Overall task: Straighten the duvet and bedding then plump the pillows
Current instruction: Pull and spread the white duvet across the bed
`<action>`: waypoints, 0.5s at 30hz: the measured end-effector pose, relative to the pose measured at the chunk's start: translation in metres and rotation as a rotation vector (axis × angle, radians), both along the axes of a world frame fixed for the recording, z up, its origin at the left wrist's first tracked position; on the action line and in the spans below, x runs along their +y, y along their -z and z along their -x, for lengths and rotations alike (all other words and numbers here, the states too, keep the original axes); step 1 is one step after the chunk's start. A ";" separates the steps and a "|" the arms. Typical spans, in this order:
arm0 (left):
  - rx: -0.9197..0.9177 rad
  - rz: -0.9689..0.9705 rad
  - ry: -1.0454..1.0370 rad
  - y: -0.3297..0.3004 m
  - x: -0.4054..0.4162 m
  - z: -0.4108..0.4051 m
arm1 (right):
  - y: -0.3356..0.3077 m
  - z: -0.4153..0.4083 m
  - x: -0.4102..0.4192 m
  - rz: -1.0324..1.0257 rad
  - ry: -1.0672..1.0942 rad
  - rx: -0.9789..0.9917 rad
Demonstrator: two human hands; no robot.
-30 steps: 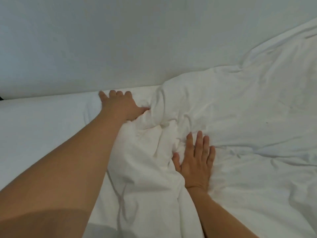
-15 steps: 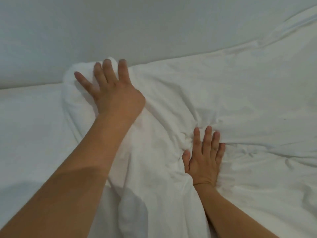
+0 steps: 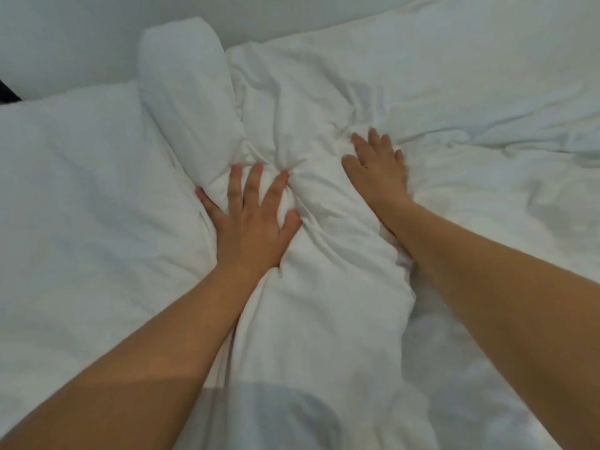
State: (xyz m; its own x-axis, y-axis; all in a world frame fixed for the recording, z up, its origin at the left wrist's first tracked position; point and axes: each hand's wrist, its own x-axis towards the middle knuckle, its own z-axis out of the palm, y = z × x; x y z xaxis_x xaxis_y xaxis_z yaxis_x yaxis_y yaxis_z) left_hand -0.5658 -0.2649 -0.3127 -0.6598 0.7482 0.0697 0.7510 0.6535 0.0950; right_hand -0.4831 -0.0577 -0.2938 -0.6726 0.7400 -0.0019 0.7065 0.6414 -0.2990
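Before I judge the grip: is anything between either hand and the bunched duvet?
Nothing visible. The left hand rests directly on the bunched duvet, fingers spread and digging into its folds. The right hand lies flat on it too.

My bed (image 3: 74, 196) is filling nearly the whole frame, its white sheet lying smooth across the left side. The white duvet (image 3: 324, 254) is lying bunched on it, running from the bottom centre up to the upper right, with a puffy folded corner sticking up at the upper centre-left against the pale wall (image 3: 65, 34).
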 end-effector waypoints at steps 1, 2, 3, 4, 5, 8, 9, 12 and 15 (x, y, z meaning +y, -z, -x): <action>-0.017 0.007 -0.009 -0.004 0.000 -0.002 | -0.006 -0.013 -0.006 0.041 -0.063 -0.021; -0.043 0.021 -0.015 -0.009 0.003 -0.005 | -0.014 -0.030 -0.016 0.054 -0.120 -0.017; -0.081 0.048 -0.024 -0.015 0.005 -0.010 | -0.023 -0.048 -0.032 0.060 -0.174 -0.016; -0.141 0.067 -0.046 -0.024 0.005 -0.017 | -0.028 -0.066 -0.052 0.064 -0.216 -0.033; -0.229 0.073 -0.082 -0.035 0.002 -0.026 | -0.032 -0.086 -0.078 0.094 -0.222 -0.052; -0.489 0.019 -0.202 -0.069 -0.036 -0.074 | -0.031 -0.157 -0.152 0.253 -0.102 0.151; -0.519 0.056 -0.241 -0.075 -0.059 -0.093 | -0.032 -0.174 -0.169 0.312 -0.067 0.233; -0.345 0.216 -0.247 -0.062 -0.128 -0.146 | -0.032 -0.199 -0.184 0.522 0.012 0.433; -0.141 0.038 -0.141 -0.061 -0.152 -0.166 | -0.032 -0.232 -0.210 0.319 -0.101 0.248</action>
